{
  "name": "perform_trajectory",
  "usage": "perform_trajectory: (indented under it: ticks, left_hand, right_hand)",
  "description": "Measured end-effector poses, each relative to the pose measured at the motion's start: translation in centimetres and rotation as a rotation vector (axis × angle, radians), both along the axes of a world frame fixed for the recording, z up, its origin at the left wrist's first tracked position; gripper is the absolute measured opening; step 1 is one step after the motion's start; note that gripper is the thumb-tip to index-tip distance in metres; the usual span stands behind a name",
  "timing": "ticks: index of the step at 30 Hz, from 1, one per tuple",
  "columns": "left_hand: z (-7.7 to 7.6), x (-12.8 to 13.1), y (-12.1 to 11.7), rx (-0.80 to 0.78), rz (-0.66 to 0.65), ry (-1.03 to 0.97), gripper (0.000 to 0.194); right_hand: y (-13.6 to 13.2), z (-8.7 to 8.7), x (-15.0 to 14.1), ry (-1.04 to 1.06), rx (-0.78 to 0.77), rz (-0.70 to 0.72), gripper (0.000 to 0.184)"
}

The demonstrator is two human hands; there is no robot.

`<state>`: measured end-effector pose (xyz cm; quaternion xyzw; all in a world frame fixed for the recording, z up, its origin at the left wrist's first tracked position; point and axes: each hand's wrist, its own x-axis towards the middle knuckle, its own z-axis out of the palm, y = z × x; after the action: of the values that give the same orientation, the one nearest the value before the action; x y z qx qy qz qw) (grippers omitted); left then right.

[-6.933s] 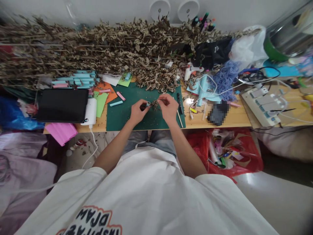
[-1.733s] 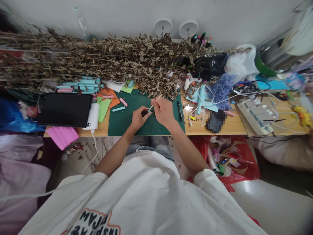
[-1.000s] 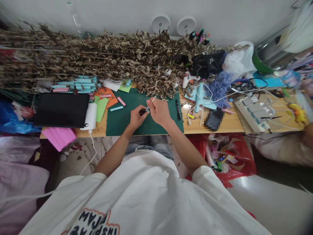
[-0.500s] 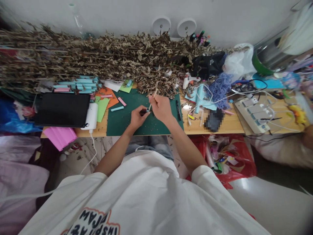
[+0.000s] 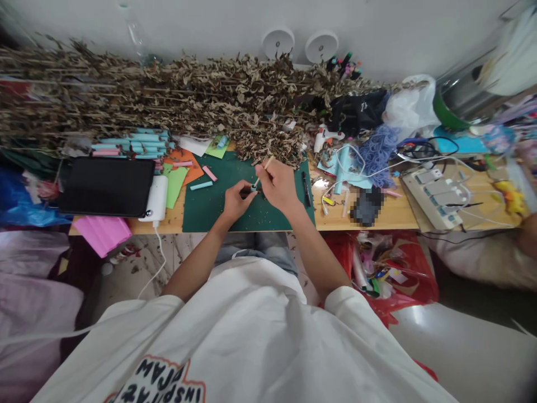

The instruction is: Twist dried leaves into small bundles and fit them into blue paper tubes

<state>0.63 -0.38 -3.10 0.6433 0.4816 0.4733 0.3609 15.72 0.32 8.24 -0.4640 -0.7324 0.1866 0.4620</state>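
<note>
Over the dark green mat [image 5: 210,215], my left hand [image 5: 238,201] is closed around a small light-blue paper tube [image 5: 253,188], mostly hidden by the fingers. My right hand [image 5: 278,184] grips a thin wooden stick [image 5: 267,164], tilted, with its lower tip at the tube's open end. How far the tip reaches inside I cannot tell. Left of my hands, another blue paper tube [image 5: 201,186] and a pink paper tube [image 5: 210,173] lie on the mat. Crumbled dry leaves [image 5: 271,148] are heaped just beyond my right hand.
Dried stalks [image 5: 168,84] cover the table's back. A tablet [image 5: 107,187], a white power bank [image 5: 158,198] and stacked blue tubes [image 5: 146,146] are at left. A black pen [image 5: 306,188], glue gun [image 5: 326,137], blue yarn [image 5: 378,154] and power strip [image 5: 436,196] are at right. Another person's sleeve [image 5: 474,257] shows far right.
My right hand has shifted slightly, and the stick now leans more to the right. My left hand stays in place with the tube.
</note>
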Motion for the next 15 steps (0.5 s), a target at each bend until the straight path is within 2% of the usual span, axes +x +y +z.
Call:
perform_trajectory:
  ticks: [3,6,10,15]
  left_hand:
    - [0.2,0.1,-0.1,0.035,0.011,0.015,0.008]
    - [0.1,0.1,0.0,0.085,0.032,0.056,0.007]
    - [-0.2,0.1,0.2,0.113,0.028,0.082,0.006]
    - [0.0,0.0,0.1,0.127,0.005,0.061,0.005]
  right_hand:
    - [-0.2,-0.1,-1.1,0.133,0.019,0.077,0.048]
    - [-0.3,-0.5,-2.7,0.327,-0.090,0.163,0.049]
    - [0.3,-1.6,-4.5,0.518,-0.229,0.134,0.060]
    - [1.9,-2.5,-5.5,0.679,-0.272,0.130,0.067]
